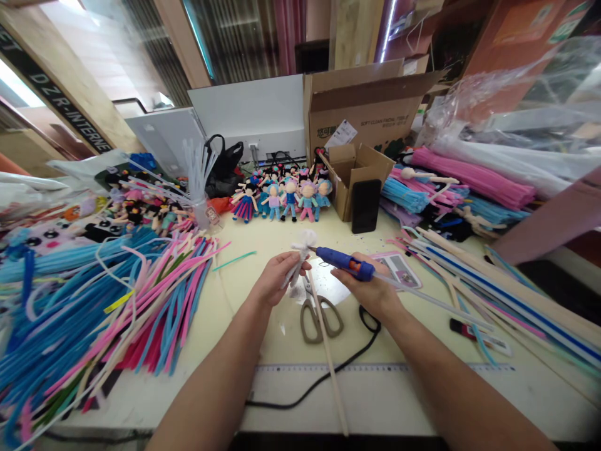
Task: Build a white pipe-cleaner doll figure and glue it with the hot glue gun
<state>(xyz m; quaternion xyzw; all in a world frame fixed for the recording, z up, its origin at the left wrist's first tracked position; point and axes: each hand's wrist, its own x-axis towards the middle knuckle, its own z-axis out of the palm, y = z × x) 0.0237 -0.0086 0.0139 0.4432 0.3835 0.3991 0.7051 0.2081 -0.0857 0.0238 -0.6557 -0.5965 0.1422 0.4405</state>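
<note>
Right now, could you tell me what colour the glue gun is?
The glue gun is blue with an orange trigger part, seen in the head view.

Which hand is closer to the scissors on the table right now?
Left, narrowly. The left hand, holding a white figure, is just above the scissors; the right hand, gripping the glue gun, sits to their right.

This is a small craft workshop where pipe-cleaner dolls are made by hand. The pale worktable (263, 338) is crowded: heaps of blue and pink pipe cleaners (103, 300) spread at nine o'clock, bundled packs of pipe cleaners (469, 178) lie at two o'clock, and a row of finished dolls (286, 197) stands at twelve, beside open cardboard boxes (366, 113). Scissors (319, 313) lie mid-table.
</note>
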